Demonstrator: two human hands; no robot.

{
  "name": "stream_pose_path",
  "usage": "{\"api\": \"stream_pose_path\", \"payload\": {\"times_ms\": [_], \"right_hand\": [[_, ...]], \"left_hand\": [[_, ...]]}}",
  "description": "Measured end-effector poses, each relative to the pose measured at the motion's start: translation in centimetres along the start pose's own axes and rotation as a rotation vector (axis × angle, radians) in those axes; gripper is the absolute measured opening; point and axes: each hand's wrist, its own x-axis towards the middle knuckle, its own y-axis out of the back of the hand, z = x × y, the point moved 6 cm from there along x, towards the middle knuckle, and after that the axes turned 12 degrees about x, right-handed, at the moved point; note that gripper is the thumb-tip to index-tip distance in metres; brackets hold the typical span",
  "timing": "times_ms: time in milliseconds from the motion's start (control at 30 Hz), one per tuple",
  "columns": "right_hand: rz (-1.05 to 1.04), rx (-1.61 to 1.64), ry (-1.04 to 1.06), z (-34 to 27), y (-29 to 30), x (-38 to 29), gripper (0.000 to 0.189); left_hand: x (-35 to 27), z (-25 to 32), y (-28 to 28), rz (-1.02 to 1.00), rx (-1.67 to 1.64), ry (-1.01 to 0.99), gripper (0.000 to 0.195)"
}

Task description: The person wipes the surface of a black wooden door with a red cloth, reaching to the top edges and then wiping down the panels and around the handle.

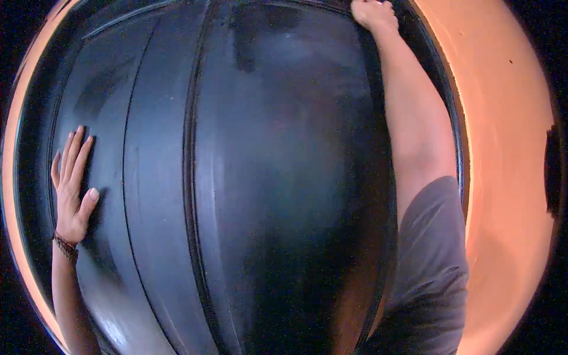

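A large dark panel (284,155), glossy and crossed by vertical seams and a raised strip, fills most of the head view; it looks like a door, though its exact kind is unclear. My left hand (73,191), with a dark braided bracelet at the wrist, rests on the panel's left part, palm down and fingers spread. At the top right, my right hand (376,14) is curled by the panel's upper right corner. The picture's upper rim cuts off part of it, and whether it grips anything is not visible.
A dark frame (448,102) borders the panel on the right. Beyond it stands an orange wall (501,155) with a dark object (554,171) at its far edge. A narrow orange strip (11,155) runs along the far left.
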Motion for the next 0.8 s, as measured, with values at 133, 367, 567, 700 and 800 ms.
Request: {"api": "stream_pose_path", "payload": {"times_ms": [133,367,567,700,800], "right_hand": [[0.003,0.160,0.121,0.7,-1.6,2.5,0.058],[0.482,0.441,0.814,-15.3,-3.3,-10.4,0.042],[0.033,-0.051,0.717,-1.2,-2.7,0.0,0.026],[-0.004,-0.173,0.441,1.1,-4.9,2.1,0.028],[0.049,0.018,0.772,-8.1,-7.8,-2.0,0.034]], "left_hand": [[0.4,0.3,0.9,0.014,-0.042,-0.005,0.079],[0.9,0.4,-1.1,0.019,-0.014,-0.011,0.077],[-0.2,-0.3,0.4,0.046,0.041,-0.018,0.073],[1.1,1.1,-0.3,0.046,0.003,0.011,0.074],[1.1,1.2,0.0,0.037,-0.004,0.004,0.074]]}}
